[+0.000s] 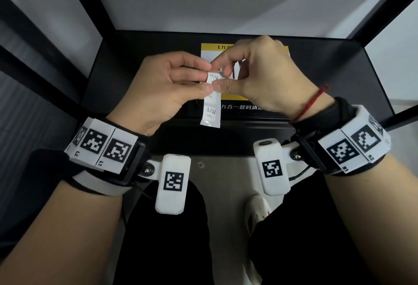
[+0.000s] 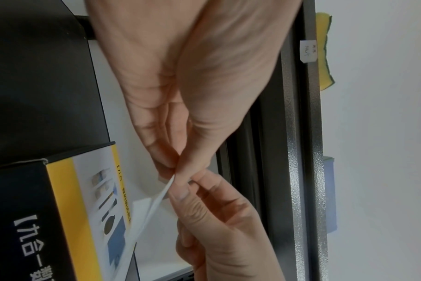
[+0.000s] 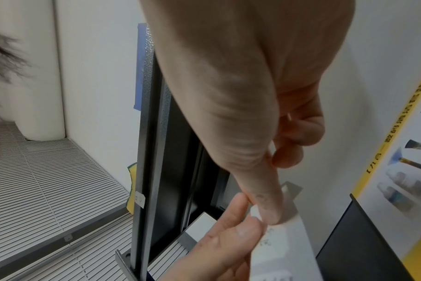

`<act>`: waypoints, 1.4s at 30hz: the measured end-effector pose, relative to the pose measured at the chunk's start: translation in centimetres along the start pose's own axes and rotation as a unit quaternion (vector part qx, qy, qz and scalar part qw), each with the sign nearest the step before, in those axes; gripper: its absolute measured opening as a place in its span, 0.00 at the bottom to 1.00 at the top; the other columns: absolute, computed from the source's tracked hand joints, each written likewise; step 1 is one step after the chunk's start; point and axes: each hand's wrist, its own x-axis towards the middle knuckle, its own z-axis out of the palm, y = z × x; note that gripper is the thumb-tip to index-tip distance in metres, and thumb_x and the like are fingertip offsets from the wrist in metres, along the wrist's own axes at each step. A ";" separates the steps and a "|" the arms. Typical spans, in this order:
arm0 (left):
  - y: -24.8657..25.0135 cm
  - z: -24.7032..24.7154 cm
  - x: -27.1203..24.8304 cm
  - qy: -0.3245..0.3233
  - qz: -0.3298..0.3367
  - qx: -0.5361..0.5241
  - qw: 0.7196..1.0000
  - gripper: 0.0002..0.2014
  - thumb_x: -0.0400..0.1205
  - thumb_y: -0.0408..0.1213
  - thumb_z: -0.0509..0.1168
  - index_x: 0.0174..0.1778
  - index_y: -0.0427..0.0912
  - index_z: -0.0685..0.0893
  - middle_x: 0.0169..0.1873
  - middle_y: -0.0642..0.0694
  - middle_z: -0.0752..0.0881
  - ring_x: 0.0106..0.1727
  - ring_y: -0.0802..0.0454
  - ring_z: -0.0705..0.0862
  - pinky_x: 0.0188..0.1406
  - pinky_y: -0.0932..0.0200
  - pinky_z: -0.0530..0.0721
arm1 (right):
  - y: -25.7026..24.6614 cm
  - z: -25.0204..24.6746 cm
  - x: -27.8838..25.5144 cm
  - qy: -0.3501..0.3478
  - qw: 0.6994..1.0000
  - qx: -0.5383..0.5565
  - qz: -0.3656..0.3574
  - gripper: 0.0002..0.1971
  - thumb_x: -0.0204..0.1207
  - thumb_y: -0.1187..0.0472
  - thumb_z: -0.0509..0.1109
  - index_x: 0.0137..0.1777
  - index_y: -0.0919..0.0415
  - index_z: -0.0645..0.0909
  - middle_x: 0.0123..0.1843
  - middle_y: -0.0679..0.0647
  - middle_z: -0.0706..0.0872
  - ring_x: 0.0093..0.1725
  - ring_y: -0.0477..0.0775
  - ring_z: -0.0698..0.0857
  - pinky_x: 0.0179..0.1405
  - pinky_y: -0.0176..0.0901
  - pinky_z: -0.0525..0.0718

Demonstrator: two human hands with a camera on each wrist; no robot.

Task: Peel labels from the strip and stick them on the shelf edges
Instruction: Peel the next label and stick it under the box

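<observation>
A white label strip (image 1: 212,108) with handwritten labels hangs between both hands above the black shelf board (image 1: 126,76). My left hand (image 1: 204,81) pinches the strip's upper part between thumb and fingers. My right hand (image 1: 220,74) pinches the top label at the strip's upper end, thumb against forefinger. In the left wrist view the strip (image 2: 154,207) shows edge-on, pinched by the left hand (image 2: 174,169), with the right hand (image 2: 192,186) touching it. In the right wrist view the right hand's thumb (image 3: 264,201) presses on the strip (image 3: 284,247). The shelf's front edge (image 1: 221,142) lies below the hands.
A black and yellow box (image 1: 248,106) lies on the shelf behind the strip. One small label (image 2: 307,50) sticks on a shelf edge (image 2: 310,133), with a yellow sponge (image 2: 324,51) and a blue item (image 2: 329,194) behind it. Black uprights (image 1: 90,6) flank the bay.
</observation>
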 end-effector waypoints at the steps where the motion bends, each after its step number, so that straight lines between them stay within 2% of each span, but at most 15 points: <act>1: 0.0 0.0 0.0 0.001 -0.002 -0.006 1.000 0.15 0.75 0.26 0.80 0.49 0.50 0.91 0.52 0.41 0.95 0.55 0.51 0.94 0.55 0.65 0.89 | 0.0 0.0 0.0 0.006 1.000 0.001 -0.006 0.11 0.70 0.49 0.84 0.51 0.44 0.90 0.40 0.45 0.86 0.33 0.28 0.79 0.37 0.19 0.70; 5: 0.0 0.1 0.3 0.016 -0.011 -0.033 0.999 0.14 0.75 0.24 0.79 0.47 0.48 0.89 0.48 0.44 0.95 0.53 0.54 0.95 0.54 0.64 0.90 | 0.0 0.0 0.1 0.020 1.000 0.009 -0.019 0.10 0.70 0.48 0.83 0.50 0.44 0.90 0.41 0.44 0.84 0.34 0.29 0.78 0.39 0.23 0.72; 8: 0.1 0.2 0.5 0.014 -0.015 -0.038 0.999 0.14 0.75 0.25 0.79 0.49 0.48 0.88 0.49 0.43 0.95 0.54 0.53 0.95 0.56 0.61 0.91 | 0.1 -0.1 0.1 0.026 0.999 0.007 -0.025 0.11 0.69 0.50 0.84 0.50 0.48 0.91 0.43 0.43 0.84 0.35 0.29 0.78 0.42 0.22 0.71; 13: 0.3 0.4 0.7 0.009 -0.018 -0.040 0.999 0.16 0.74 0.27 0.80 0.51 0.51 0.88 0.51 0.43 0.95 0.56 0.52 0.94 0.60 0.57 0.90 | 0.1 -0.2 0.0 0.027 0.999 0.002 -0.020 0.14 0.69 0.48 0.84 0.53 0.48 0.90 0.49 0.43 0.86 0.36 0.38 0.81 0.41 0.19 0.73; 17: 0.3 0.5 0.8 0.012 -0.023 -0.045 0.999 0.17 0.75 0.27 0.79 0.52 0.51 0.89 0.50 0.44 0.95 0.55 0.51 0.95 0.59 0.57 0.91 | -0.1 -0.3 -0.1 0.025 1.000 0.001 -0.012 0.12 0.70 0.48 0.83 0.51 0.49 0.90 0.46 0.41 0.90 0.38 0.41 0.84 0.41 0.20 0.73; 21: 0.4 0.8 0.9 0.007 -0.033 -0.052 0.998 0.19 0.76 0.27 0.78 0.61 0.45 0.90 0.52 0.45 0.95 0.55 0.53 0.94 0.51 0.65 0.89 | -0.1 -0.2 -0.1 0.029 1.000 -0.003 -0.003 0.09 0.70 0.52 0.83 0.48 0.50 0.89 0.42 0.41 0.90 0.37 0.43 0.86 0.44 0.28 0.74; 23: 0.4 0.9 0.8 0.003 -0.035 -0.054 0.998 0.17 0.77 0.25 0.77 0.58 0.46 0.91 0.51 0.46 0.96 0.54 0.54 0.95 0.50 0.67 0.88 | -0.1 -0.2 -0.1 0.032 0.999 -0.003 0.001 0.08 0.70 0.54 0.83 0.47 0.51 0.89 0.43 0.42 0.91 0.36 0.44 0.87 0.45 0.30 0.75; 26: 0.5 0.9 0.6 -0.003 -0.034 -0.052 0.998 0.16 0.78 0.24 0.75 0.56 0.47 0.91 0.50 0.47 0.96 0.54 0.54 0.95 0.52 0.66 0.89 | -0.1 -0.2 -0.1 0.036 0.999 0.001 0.000 0.07 0.71 0.55 0.82 0.47 0.51 0.89 0.44 0.42 0.91 0.36 0.43 0.87 0.44 0.29 0.78; 30: 0.5 0.7 0.6 0.002 -0.044 -0.069 0.997 0.17 0.78 0.24 0.75 0.63 0.40 0.90 0.53 0.43 0.95 0.57 0.52 0.94 0.56 0.64 0.90 | -0.1 -0.3 -0.1 0.044 0.999 0.003 -0.003 0.05 0.72 0.54 0.81 0.45 0.50 0.89 0.40 0.39 0.90 0.36 0.44 0.87 0.45 0.33 0.82; 32: 0.5 0.7 0.7 0.011 -0.049 -0.082 0.995 0.18 0.78 0.26 0.76 0.64 0.38 0.89 0.54 0.42 0.95 0.56 0.53 0.94 0.55 0.66 0.89 | -0.1 -0.4 -0.1 0.046 0.999 -0.002 -0.008 0.04 0.72 0.54 0.81 0.44 0.50 0.90 0.36 0.34 0.87 0.35 0.43 0.86 0.46 0.33 0.81; 34: 0.6 0.8 0.7 0.024 -0.053 -0.100 0.993 0.13 0.79 0.32 0.77 0.59 0.38 0.92 0.51 0.43 0.95 0.50 0.57 0.93 0.51 0.67 0.88 | -0.1 -0.4 -0.2 0.046 0.999 -0.007 -0.015 0.04 0.73 0.53 0.81 0.44 0.50 0.90 0.33 0.30 0.83 0.34 0.40 0.86 0.47 0.31 0.78; 36: 0.8 1.0 0.7 0.040 -0.060 -0.130 0.989 0.04 0.81 0.37 0.75 0.48 0.41 0.93 0.43 0.47 0.94 0.45 0.59 0.92 0.48 0.68 0.88 | -0.1 -0.4 -0.3 0.044 0.999 -0.003 -0.020 0.04 0.73 0.53 0.80 0.43 0.50 0.90 0.32 0.29 0.82 0.34 0.41 0.86 0.47 0.31 0.77; 37: 0.8 1.0 0.7 0.050 -0.057 -0.133 0.988 0.04 0.82 0.37 0.73 0.44 0.43 0.93 0.41 0.49 0.94 0.44 0.60 0.92 0.48 0.69 0.88 | -0.1 -0.5 -0.3 0.042 0.999 0.001 -0.023 0.04 0.73 0.53 0.80 0.43 0.50 0.90 0.32 0.30 0.83 0.35 0.42 0.86 0.47 0.31 0.78; 39: 0.5 1.2 0.9 0.066 -0.044 -0.113 0.990 0.06 0.84 0.34 0.72 0.44 0.46 0.93 0.40 0.52 0.95 0.46 0.60 0.93 0.48 0.69 0.87 | -0.1 -0.6 -0.4 0.034 0.999 0.009 -0.030 0.04 0.74 0.53 0.80 0.44 0.51 0.90 0.35 0.32 0.86 0.37 0.43 0.88 0.48 0.32 0.80; 42: 0.4 1.2 1.0 0.076 -0.035 -0.087 0.993 0.07 0.83 0.29 0.72 0.49 0.44 0.92 0.43 0.52 0.95 0.48 0.60 0.93 0.47 0.70 0.87 | 0.1 -0.8 -0.6 0.022 0.999 0.025 -0.038 0.03 0.75 0.55 0.79 0.44 0.52 0.89 0.39 0.32 0.87 0.39 0.44 0.89 0.47 0.30 0.82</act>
